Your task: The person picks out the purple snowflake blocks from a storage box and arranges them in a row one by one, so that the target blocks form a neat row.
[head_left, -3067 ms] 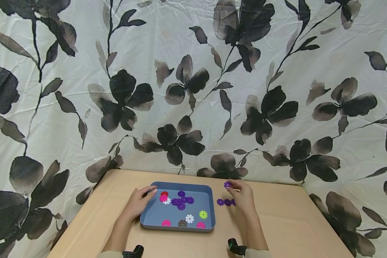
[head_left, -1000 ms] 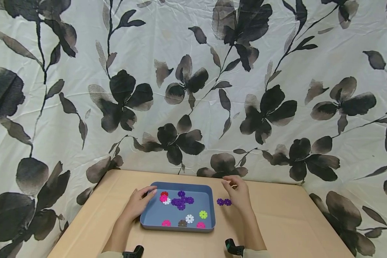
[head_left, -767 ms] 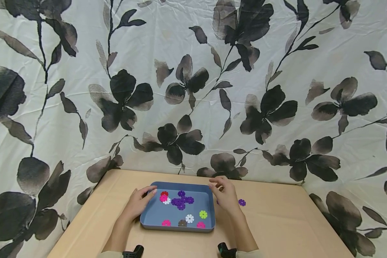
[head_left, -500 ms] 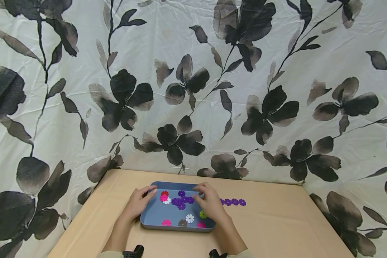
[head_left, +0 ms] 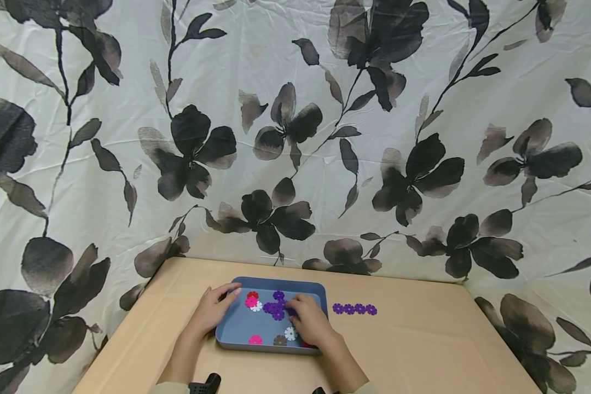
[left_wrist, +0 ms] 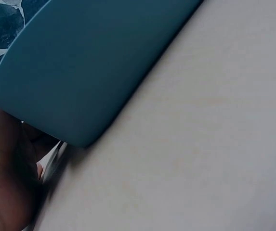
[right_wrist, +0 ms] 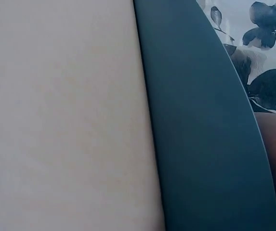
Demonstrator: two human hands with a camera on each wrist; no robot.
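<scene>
In the head view, my left hand (head_left: 210, 309) grips the left end of a blue-grey tray (head_left: 248, 347), its fingers at the upper left corner. My right hand (head_left: 311, 322) reaches over the right side into the tray. Its thumb and index finger close at the right edge of a cluster of purple notched discs (head_left: 274, 307), with a bit of a purple disc showing between the fingertips. The left wrist view has my left hand (left_wrist: 3, 178) against the tray wall (left_wrist: 80, 72); the right wrist view mostly shows the tray's outer side (right_wrist: 205, 120).
A row of several purple discs (head_left: 354, 309) lies on the tan table (head_left: 413, 339), right of the tray. Inside the tray are a red disc (head_left: 253, 295), pink discs (head_left: 255, 340), white discs (head_left: 290, 333) and a brown disc (head_left: 279, 340). A floral cloth (head_left: 345, 219) hangs behind.
My right hand lets go of a purple disc at the row on the table, then moves left and down into the tray. The left hand stays at the tray's edge.
</scene>
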